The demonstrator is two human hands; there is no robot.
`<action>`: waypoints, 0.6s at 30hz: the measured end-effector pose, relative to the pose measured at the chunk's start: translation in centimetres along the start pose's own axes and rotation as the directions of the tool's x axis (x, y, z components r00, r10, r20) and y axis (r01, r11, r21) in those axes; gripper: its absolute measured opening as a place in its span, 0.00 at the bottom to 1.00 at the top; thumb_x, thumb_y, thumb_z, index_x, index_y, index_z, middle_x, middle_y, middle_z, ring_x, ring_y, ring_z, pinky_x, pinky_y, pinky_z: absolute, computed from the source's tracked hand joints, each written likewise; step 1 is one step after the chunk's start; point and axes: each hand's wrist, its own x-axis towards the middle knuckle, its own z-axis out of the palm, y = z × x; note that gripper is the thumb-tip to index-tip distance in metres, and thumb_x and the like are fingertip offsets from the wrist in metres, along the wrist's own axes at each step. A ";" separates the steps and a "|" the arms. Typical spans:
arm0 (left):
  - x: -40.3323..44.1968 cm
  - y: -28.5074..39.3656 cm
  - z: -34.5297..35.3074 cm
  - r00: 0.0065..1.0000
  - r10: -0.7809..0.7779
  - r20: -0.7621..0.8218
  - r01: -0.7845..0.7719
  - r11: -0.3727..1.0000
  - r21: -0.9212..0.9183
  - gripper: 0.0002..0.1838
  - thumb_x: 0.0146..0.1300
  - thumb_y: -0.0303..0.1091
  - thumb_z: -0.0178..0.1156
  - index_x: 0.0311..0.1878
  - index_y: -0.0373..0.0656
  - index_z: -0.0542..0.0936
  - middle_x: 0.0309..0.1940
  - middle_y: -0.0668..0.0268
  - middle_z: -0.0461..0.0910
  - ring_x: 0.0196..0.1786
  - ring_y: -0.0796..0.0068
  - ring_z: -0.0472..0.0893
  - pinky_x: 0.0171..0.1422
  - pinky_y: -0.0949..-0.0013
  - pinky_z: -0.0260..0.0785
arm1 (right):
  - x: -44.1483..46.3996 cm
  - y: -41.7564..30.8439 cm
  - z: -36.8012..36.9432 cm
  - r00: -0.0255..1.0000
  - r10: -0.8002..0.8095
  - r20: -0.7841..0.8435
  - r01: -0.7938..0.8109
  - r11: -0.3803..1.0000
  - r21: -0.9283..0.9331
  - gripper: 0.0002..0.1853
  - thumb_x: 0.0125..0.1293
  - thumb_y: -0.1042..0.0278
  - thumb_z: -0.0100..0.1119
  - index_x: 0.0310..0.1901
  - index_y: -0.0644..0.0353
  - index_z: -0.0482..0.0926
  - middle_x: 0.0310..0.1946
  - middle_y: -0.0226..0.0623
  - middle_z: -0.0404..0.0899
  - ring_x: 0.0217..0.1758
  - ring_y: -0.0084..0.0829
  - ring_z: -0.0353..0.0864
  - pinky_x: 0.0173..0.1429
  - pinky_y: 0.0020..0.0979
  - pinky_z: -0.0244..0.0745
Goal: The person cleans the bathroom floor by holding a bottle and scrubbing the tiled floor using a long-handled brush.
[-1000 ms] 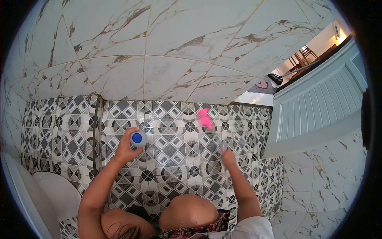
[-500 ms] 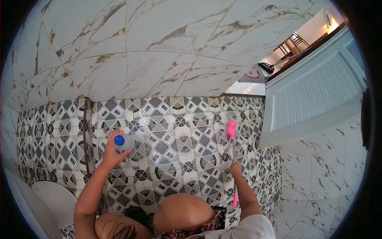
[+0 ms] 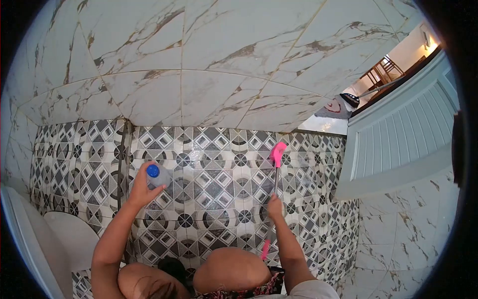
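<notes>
My left hand (image 3: 142, 188) is wrapped round a clear bottle (image 3: 160, 178) with a blue cap, held above the patterned floor. My right hand (image 3: 274, 205) grips the grey shaft of a pink-headed brush (image 3: 279, 154). The brush's pink head points away from me, over the tiles, and its pink handle end lies near my knee. Whether the head touches the floor I cannot tell. What is inside the bottle does not show clearly.
Patterned floor tiles (image 3: 214, 184) look wet and shiny in places. A marbled wall (image 3: 209, 94) runs along the far side. At the right a louvred door (image 3: 403, 129) stands open, with a grey mat (image 3: 334, 107) beyond it. A white toilet (image 3: 69, 234) is at the left.
The brush in my right hand has swung left, its head now angled slightly rightward. My left hand still holds the bottle, and the whole view has shifted a little.
</notes>
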 end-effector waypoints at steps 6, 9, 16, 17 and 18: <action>1.1 -1.2 -2.2 0.990 -0.064 -0.123 0.066 0.998 0.020 0.40 0.41 0.30 0.72 0.59 0.39 0.63 0.53 0.54 0.73 0.57 0.61 0.73 0.62 0.63 0.63 | -6.3 -10.2 0.8 0.832 -0.392 0.392 0.479 0.865 -0.152 0.31 0.71 0.46 0.33 0.33 0.70 0.76 0.28 0.63 0.77 0.36 0.59 0.79 0.40 0.51 0.72; 0.8 -2.8 -3.4 0.980 -0.043 -0.193 0.051 0.998 0.037 0.39 0.41 0.29 0.72 0.57 0.39 0.63 0.54 0.55 0.72 0.57 0.63 0.73 0.62 0.63 0.63 | -1.3 -10.2 -2.7 0.926 -0.284 0.249 0.337 0.920 -0.202 0.28 0.71 0.48 0.36 0.34 0.70 0.75 0.30 0.63 0.77 0.37 0.59 0.78 0.42 0.51 0.72; -0.2 -6.7 -4.2 0.964 0.008 -0.266 -0.027 0.998 -0.065 0.39 0.43 0.29 0.73 0.57 0.40 0.60 0.56 0.50 0.72 0.56 0.62 0.74 0.61 0.62 0.64 | -3.5 -7.1 3.5 0.761 -0.491 0.424 0.557 0.830 -0.038 0.29 0.70 0.47 0.38 0.36 0.69 0.77 0.32 0.61 0.78 0.40 0.59 0.77 0.42 0.50 0.71; -0.3 -7.4 -4.1 0.958 0.006 -0.287 -0.030 0.997 -0.077 0.40 0.42 0.29 0.73 0.57 0.40 0.60 0.53 0.53 0.73 0.55 0.64 0.74 0.61 0.63 0.64 | -3.5 -8.6 2.3 0.812 -0.420 0.405 0.493 0.866 -0.089 0.29 0.70 0.47 0.38 0.35 0.70 0.77 0.32 0.61 0.77 0.39 0.59 0.77 0.41 0.50 0.71; -0.5 -8.0 -3.9 0.953 -0.032 -0.302 0.004 0.996 -0.091 0.40 0.42 0.29 0.72 0.58 0.40 0.59 0.54 0.54 0.73 0.55 0.64 0.73 0.61 0.62 0.63 | -3.5 -11.2 -0.5 0.857 -0.346 0.382 0.424 0.895 -0.140 0.29 0.70 0.47 0.37 0.34 0.70 0.77 0.31 0.62 0.77 0.39 0.60 0.77 0.40 0.50 0.71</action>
